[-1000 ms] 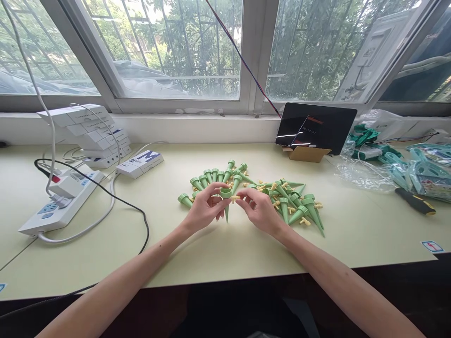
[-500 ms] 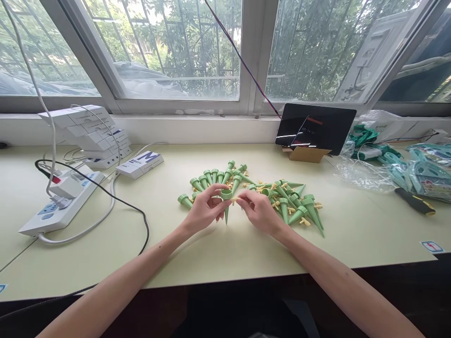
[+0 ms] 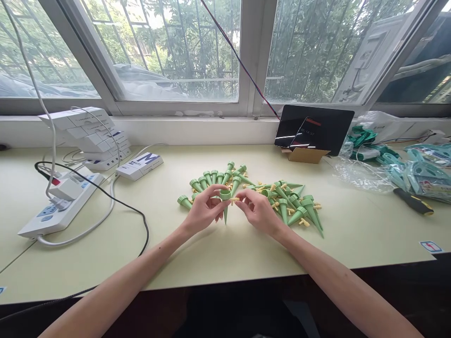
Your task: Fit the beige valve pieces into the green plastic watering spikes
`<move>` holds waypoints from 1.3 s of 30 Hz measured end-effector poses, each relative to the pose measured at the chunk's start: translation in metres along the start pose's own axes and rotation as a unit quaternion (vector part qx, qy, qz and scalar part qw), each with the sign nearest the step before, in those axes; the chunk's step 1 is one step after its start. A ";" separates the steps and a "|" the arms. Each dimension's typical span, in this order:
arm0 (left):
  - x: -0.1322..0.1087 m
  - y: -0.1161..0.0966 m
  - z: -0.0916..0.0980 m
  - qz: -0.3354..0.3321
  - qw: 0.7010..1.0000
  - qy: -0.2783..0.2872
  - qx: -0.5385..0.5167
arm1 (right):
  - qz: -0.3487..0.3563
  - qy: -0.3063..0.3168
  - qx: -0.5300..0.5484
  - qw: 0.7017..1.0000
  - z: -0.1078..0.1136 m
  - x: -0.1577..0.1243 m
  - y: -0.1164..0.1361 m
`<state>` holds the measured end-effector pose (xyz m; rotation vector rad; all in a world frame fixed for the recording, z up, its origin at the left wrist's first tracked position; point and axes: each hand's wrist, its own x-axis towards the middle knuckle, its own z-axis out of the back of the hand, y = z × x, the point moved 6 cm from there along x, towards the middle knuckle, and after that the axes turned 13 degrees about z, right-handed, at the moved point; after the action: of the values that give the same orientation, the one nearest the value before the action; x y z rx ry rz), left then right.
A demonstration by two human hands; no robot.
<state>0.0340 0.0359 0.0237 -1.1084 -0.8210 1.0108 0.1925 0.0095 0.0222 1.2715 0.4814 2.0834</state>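
Green cone spike (image 3: 225,199) is pinched upright, tip down, by left hand (image 3: 204,211) at frame centre; small yellow peg (image 3: 234,199) is pinched by right hand (image 3: 259,211) w/ fingertips, touching spike's collar.

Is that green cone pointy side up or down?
Down. Left hand holds the green cone upright, round open end on top, tip toward the table; the right hand pinches a yellow piece beside it.
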 end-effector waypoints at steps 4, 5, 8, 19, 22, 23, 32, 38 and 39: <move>0.000 0.001 0.000 -0.005 1.000 0.005 0.008 | 0.002 0.005 -0.005 1.000 0.000 0.001 0.000; 0.000 0.001 0.000 -0.007 1.000 0.005 0.012 | 0.002 0.008 -0.009 1.000 0.000 0.001 0.000; -0.001 0.001 0.000 -0.010 1.000 0.006 0.023 | 0.002 0.019 -0.013 1.000 -0.001 0.001 -0.001; 0.001 0.002 0.001 -0.003 1.000 -0.004 0.006 | -0.029 0.011 0.005 1.000 0.000 0.000 -0.003; 0.001 0.001 0.002 -0.002 1.000 -0.009 -0.001 | -0.023 0.002 0.004 1.000 0.000 -0.001 -0.004; 0.001 0.001 0.002 -0.002 1.000 -0.008 0.000 | -0.019 0.004 0.004 1.000 0.000 -0.001 -0.004; 0.000 0.003 0.001 -0.014 1.000 -0.006 0.019 | -0.018 0.027 -0.003 0.999 -0.001 0.000 -0.001; 0.001 0.002 0.001 -0.015 1.000 -0.004 0.024 | -0.032 0.023 0.001 0.999 -0.001 0.000 -0.002; 0.001 0.002 0.001 -0.014 1.000 -0.005 0.023 | -0.034 0.019 0.002 0.999 -0.001 0.000 -0.003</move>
<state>0.0329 0.0375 0.0218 -1.0509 -0.8160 1.0069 0.1929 0.0110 0.0201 1.2025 0.5388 2.0535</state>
